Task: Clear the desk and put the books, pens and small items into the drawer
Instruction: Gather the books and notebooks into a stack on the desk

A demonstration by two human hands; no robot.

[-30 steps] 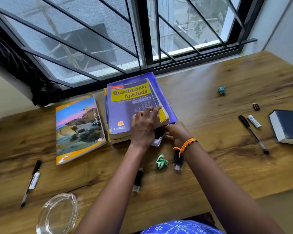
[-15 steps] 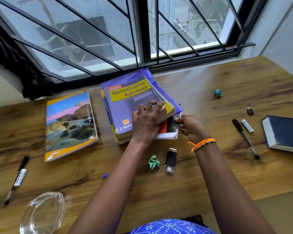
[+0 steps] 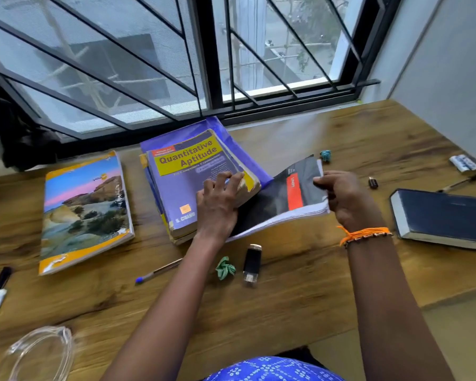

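Black notebook (image 3: 283, 199): now drawn halfway out from under the Quantitative Aptitude book (image 3: 193, 177), pinched by right hand (image 3: 346, 199) fingers; left hand (image 3: 217, 207) fingers spread, pressing the stack. Drawer unseen; stowing pending.

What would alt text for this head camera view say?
A person's right hand pulls a black notebook from under a stack of books topped by Quantitative Aptitude, which the left hand presses down. Pens, a flash drive and two more books lie around on the wooden desk.
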